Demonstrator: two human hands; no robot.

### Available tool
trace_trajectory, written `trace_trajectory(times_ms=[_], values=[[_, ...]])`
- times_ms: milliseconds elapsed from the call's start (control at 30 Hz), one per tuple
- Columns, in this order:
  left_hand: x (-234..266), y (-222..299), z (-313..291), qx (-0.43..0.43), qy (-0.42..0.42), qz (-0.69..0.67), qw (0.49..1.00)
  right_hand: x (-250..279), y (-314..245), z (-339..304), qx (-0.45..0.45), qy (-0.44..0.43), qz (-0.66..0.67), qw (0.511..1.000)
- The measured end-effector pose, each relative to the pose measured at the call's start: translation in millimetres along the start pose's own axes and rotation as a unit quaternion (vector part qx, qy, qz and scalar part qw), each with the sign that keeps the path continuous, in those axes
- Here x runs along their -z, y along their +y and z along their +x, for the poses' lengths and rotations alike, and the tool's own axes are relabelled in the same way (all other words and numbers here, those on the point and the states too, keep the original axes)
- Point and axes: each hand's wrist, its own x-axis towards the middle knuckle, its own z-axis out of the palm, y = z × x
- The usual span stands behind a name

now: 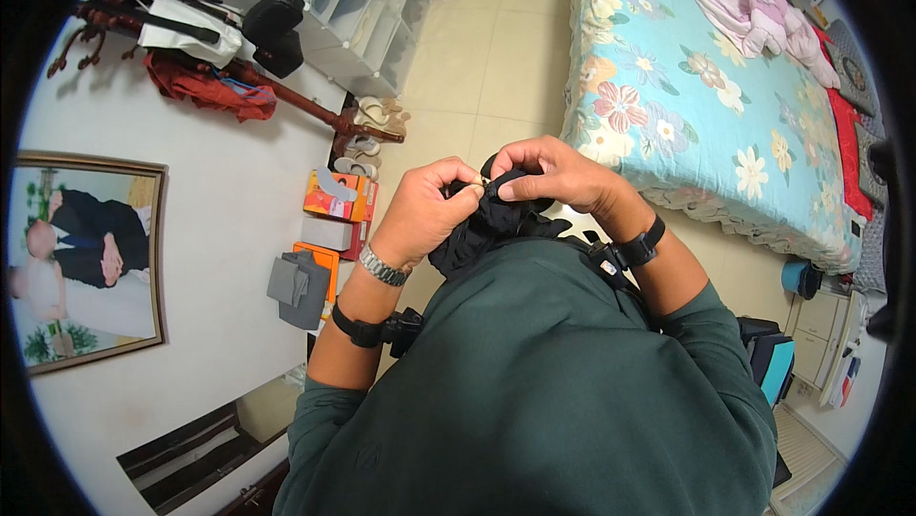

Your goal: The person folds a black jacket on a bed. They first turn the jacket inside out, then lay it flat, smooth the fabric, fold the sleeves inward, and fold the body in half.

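Left hand (425, 212) and right hand (558, 179) pinch black cloth (489, 222) (its bunched shape unclear).

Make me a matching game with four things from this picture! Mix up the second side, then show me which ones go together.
Things:
1. Black cloth
2. Wristwatch
3. Bedspread
4. Framed picture

Matches:
A. Light blue with flowers
B. Hanging on the white wall
C. Held by the left hand and the right hand
D. Silver-coloured

Right pairs: 1-C, 2-D, 3-A, 4-B
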Motion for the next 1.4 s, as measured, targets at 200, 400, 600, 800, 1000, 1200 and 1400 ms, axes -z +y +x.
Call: trace_trajectory(times_ms=[200,400,600,800,1000,1200,1400], values=[[-6,-12,-4,-0.006,0.028,-0.006,1.000,-10,4,7,0.013,0.048,-0.044,0.998],[-9,-26,-6,-0.006,0.066,0.016,0.998,-25,10,11,0.023,0.069,-0.125,0.989],[-14,-31,-10,-0.023,0.066,0.050,0.996,-20,5,3,-0.061,0.023,-0.181,0.981],[1,-25,-7,0.034,0.017,0.021,0.999,-15,-5,11,0.107,0.054,-0.306,0.945],[0,-21,-5,0.052,-0.004,-0.028,0.998,-2,-6,17,0.127,0.011,-0.357,0.926],[3,-20,0,0.089,-0.022,-0.029,0.995,4,-2,18,0.021,0.003,-0.185,0.982],[10,-29,8,0.120,-0.039,-0.037,0.991,7,-14,26,0.120,-0.005,-0.321,0.939]])
